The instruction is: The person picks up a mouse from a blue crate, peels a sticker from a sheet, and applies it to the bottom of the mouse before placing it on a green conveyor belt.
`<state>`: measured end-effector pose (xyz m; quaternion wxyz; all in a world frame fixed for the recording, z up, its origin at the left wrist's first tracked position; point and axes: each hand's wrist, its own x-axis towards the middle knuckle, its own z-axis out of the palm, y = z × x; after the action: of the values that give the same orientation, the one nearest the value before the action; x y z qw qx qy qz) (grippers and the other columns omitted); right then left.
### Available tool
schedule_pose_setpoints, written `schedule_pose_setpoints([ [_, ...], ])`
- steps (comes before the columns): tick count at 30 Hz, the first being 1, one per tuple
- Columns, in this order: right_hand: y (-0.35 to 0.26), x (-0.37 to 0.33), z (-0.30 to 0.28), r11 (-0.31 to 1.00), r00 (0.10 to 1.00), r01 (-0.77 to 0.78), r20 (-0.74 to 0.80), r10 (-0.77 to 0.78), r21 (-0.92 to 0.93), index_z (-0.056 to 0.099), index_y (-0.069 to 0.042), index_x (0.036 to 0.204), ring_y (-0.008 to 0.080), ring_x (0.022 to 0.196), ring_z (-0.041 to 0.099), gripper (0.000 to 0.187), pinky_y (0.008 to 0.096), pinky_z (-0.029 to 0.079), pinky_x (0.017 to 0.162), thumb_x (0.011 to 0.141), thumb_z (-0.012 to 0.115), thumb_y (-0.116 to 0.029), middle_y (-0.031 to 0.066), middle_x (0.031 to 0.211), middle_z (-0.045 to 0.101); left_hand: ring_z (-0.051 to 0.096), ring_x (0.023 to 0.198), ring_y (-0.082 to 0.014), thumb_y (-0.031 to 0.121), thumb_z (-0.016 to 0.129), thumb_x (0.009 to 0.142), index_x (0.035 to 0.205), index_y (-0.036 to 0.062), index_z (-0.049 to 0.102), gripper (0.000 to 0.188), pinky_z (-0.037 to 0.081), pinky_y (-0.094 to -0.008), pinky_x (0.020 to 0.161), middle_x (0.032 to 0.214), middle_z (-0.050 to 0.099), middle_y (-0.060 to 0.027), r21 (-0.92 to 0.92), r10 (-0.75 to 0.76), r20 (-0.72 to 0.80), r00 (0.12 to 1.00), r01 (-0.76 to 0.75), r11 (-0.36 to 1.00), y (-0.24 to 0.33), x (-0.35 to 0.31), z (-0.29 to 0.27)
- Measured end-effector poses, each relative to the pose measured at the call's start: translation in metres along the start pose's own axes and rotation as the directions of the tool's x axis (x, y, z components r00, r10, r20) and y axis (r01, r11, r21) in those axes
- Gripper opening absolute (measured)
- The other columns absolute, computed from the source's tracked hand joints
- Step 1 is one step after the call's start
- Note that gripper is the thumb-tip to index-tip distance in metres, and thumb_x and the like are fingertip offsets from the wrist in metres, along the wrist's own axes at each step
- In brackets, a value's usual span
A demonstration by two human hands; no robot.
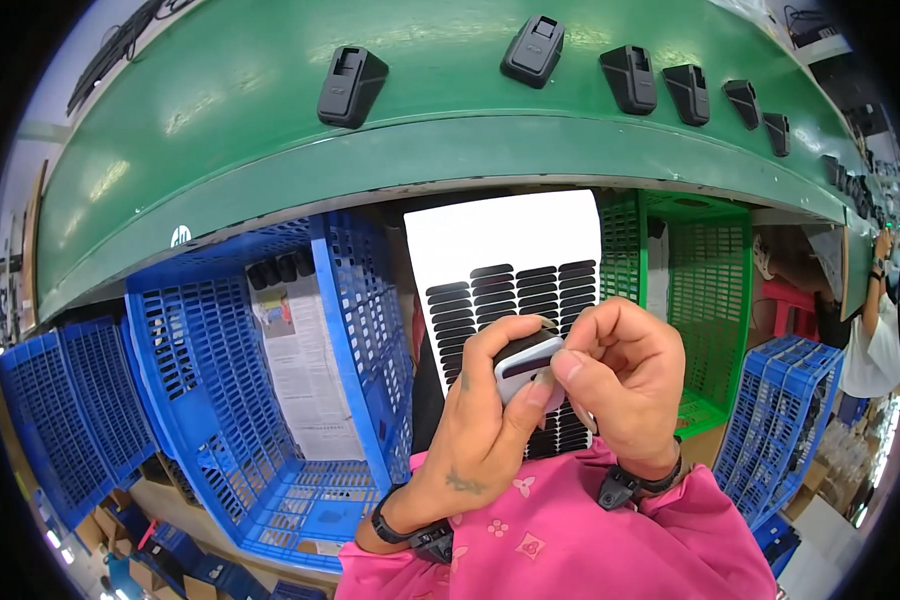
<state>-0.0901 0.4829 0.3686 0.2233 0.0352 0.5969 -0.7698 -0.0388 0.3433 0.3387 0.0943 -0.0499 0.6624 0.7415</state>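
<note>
My left hand [482, 415] holds a small light-grey device [515, 386] with a dark panel on its face, fingers wrapped around its sides. Closed in a pinch, my right hand [630, 385] meets the device's right edge with thumb and fingertips; whatever is between them is too small to make out. Under both hands a white sheet [505, 232] lies over my lap. Rows of black oblong stickers [493, 292] cover its lower part, partly hidden by my hands.
Several black plastic cradles [352, 88] stand along the green workbench [450, 100]. A blue crate [355, 300] with printed paper inside is at my left, a green crate [705, 300] at my right. Stacked blue crates [785, 420] stand farther right, near another person [873, 340].
</note>
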Motion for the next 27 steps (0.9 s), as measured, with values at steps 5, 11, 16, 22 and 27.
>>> schedule_pose_setpoints([
  [5, 0.001, -0.001, -0.003, 1.0, 1.0, 0.012, 0.014, -0.012, 0.008, 0.054, 0.005, 0.087, 0.0063, 0.064, 0.059, 0.006, 0.0197, 0.049, 0.055, 0.084, 0.059, 0.004, 0.0054, 0.075, 0.061, 0.059, 0.074, -0.0177, 0.014, 0.049, 0.094, 0.13, 0.0015, 0.033, 0.041, 0.048, -0.0307, 0.065, 0.097, 0.057, -0.0148, 0.003, 0.006, -0.005, 1.0, -0.005, 1.0, -0.002, 0.001, 0.001],
  [11, 0.001, 0.0, -0.005, 1.0, 0.999, 0.029, 0.018, -0.029, 0.011, 0.054, 0.006, 0.088, 0.0064, 0.064, 0.059, 0.007, 0.0195, 0.049, 0.055, 0.084, 0.059, 0.004, 0.0057, 0.075, 0.061, 0.058, 0.072, -0.0176, 0.015, 0.048, 0.094, 0.13, 0.0015, 0.032, 0.041, 0.048, -0.0307, 0.065, 0.097, 0.057, -0.0152, -0.033, -0.042, 0.025, 0.999, 0.043, 0.999, 0.001, 0.0, 0.002],
  [16, 0.003, 0.0, -0.006, 1.0, 1.0, 0.02, 0.009, -0.02, 0.002, 0.054, 0.006, 0.088, 0.0059, 0.063, 0.059, 0.007, 0.0189, 0.049, 0.054, 0.084, 0.059, 0.005, 0.0055, 0.075, 0.061, 0.058, 0.073, -0.0176, 0.015, 0.048, 0.095, 0.13, 0.0013, 0.033, 0.041, 0.048, -0.0309, 0.065, 0.098, 0.057, -0.0153, -0.005, -0.027, 0.011, 1.0, 0.027, 1.0, 0.0, 0.001, 0.003],
  [22, 0.005, 0.0, -0.006, 0.999, 1.0, 0.014, -0.01, -0.014, 0.029, 0.054, 0.006, 0.088, 0.0057, 0.063, 0.058, 0.007, 0.0182, 0.048, 0.053, 0.084, 0.06, 0.004, 0.0053, 0.074, 0.061, 0.058, 0.076, -0.0185, 0.014, 0.048, 0.094, 0.129, 0.0015, 0.033, 0.04, 0.048, -0.0314, 0.067, 0.101, 0.056, -0.0157, 0.066, 0.009, 0.004, 1.0, -0.009, 0.998, 0.002, 0.002, 0.004],
  [27, 0.011, 0.001, -0.004, 0.999, 0.998, 0.042, -0.042, -0.042, -0.002, 0.054, 0.005, 0.087, 0.0052, 0.061, 0.058, 0.008, 0.0178, 0.047, 0.051, 0.083, 0.061, 0.004, 0.0053, 0.073, 0.061, 0.058, 0.075, -0.0187, 0.014, 0.049, 0.094, 0.128, 0.0014, 0.033, 0.04, 0.048, -0.0315, 0.066, 0.1, 0.057, -0.0154, 0.03, -0.03, -0.008, 1.0, 0.03, 0.999, 0.006, 0.002, 0.005],
])
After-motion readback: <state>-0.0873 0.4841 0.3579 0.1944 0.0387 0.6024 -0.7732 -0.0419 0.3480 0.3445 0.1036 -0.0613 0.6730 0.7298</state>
